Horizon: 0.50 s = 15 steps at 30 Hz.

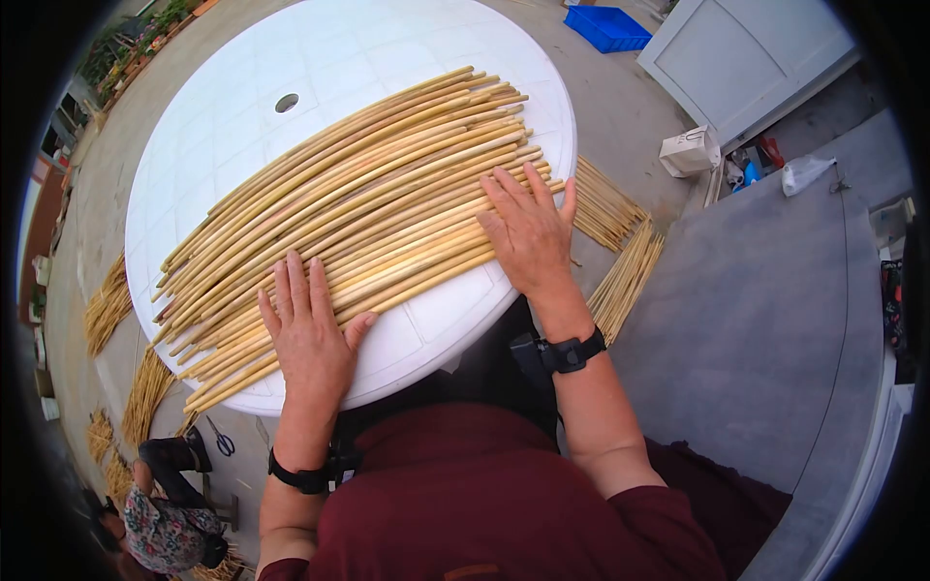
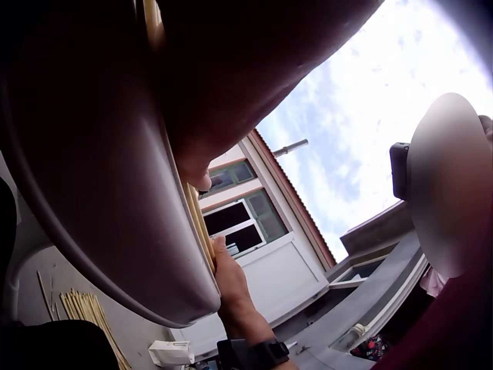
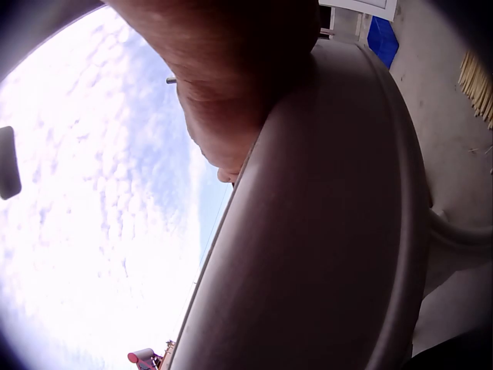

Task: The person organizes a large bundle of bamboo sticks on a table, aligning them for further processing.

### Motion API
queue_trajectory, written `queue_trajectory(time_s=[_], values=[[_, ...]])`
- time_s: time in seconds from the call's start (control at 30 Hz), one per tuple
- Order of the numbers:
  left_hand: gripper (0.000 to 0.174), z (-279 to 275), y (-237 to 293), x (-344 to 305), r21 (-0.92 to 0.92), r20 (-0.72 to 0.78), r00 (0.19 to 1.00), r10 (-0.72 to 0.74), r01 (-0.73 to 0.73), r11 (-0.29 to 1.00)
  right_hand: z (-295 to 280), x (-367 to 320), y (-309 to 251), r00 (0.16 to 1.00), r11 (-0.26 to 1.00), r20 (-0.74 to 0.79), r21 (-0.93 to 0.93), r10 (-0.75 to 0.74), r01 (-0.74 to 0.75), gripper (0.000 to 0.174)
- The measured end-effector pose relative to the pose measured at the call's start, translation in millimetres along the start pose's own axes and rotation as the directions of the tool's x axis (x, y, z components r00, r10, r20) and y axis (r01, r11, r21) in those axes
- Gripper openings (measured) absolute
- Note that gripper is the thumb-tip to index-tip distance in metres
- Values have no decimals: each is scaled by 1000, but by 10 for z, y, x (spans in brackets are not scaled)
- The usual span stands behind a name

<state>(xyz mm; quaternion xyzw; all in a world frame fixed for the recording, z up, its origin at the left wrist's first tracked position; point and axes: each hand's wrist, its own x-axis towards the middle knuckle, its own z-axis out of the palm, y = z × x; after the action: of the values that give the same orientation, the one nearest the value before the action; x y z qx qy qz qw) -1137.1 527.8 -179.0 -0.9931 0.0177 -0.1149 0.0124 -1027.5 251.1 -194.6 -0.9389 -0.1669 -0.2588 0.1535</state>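
Observation:
A broad layer of thin tan sticks [image 1: 368, 194] lies side by side across a round white table [image 1: 223, 126]. My left hand [image 1: 312, 334] rests flat on the sticks nearest me, toward their left end, fingers spread and pointing away. Toward the right end, my right hand [image 1: 533, 232] lies on the same sticks with its fingers extended over them. In the left wrist view, the right hand [image 2: 231, 281] shows at the table's edge beside the sticks [image 2: 196, 212]. The right wrist view shows the hand [image 3: 223, 92] over the table's rim [image 3: 323, 208].
More stick bundles [image 1: 620, 281] lie on the ground right of the table, and others [image 1: 145, 392] at the left. Scissors [image 1: 223, 441] lie on the ground near a seated person [image 1: 170, 528]. A blue crate [image 1: 608, 29] and a white bag [image 1: 690, 152] stand beyond the table.

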Motion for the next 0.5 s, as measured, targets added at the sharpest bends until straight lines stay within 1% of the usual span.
queue_trajectory(time_s=[0.13,0.23,0.33,0.43,0.47,0.5], values=[[101,-29,-28,-20,0,53,998,28,-28,1000,-13,6,5,1000,1000,27,1,-9,9,47],[106,-54,-36,-63,-35,37,998,57,-56,998,-34,-23,32,997,999,70,24,-25,24,51],[104,-85,-27,-55,-1,67,996,59,-59,998,-72,-20,47,993,999,110,2,-48,48,54],[98,-54,-37,1,-28,51,998,34,-33,999,-124,53,-11,996,999,92,43,-10,6,59],[96,-50,-38,17,-32,43,999,30,-29,999,-195,72,-49,1000,980,12,200,-19,16,61],[94,-45,-32,24,-36,39,999,21,-20,999,-398,146,-165,998,934,-65,355,-18,40,63]])
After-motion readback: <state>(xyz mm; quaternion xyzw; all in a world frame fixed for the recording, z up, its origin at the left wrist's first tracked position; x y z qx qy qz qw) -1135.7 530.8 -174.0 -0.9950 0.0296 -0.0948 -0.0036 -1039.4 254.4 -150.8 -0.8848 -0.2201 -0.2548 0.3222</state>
